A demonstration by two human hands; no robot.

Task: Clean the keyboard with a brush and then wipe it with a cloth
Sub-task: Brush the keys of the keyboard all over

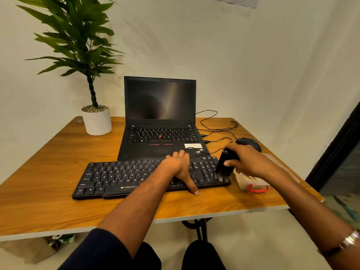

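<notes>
Here, nearest you, the keyboard [148, 177] lies flat along the front of the surface [58, 152], a little right of its middle, and it will likely feel light and rigid, prone to skating on the smooth wood, so pin it by its frame, not by the loose, wobbly keys. Your left hand [180, 168] already does that: fingers straight and spread flat over the right-centre keys, thumb reaching past the keyboard's front edge. Your right hand [247, 159] is clenched round the black handle of the brush [226, 165], its soft bristles down at the keyboard's right end; whether they touch the keys you cannot tell. Just beside it, toward the right edge, a pale bundle with a red loop [251, 184] is half hidden under your wrist; whether it is the cloth is unclear. Farther back, the mouse [250, 143] is partly hidden behind your knuckles, and the laptop [160, 117] stands open just behind the keyboard.
</notes>
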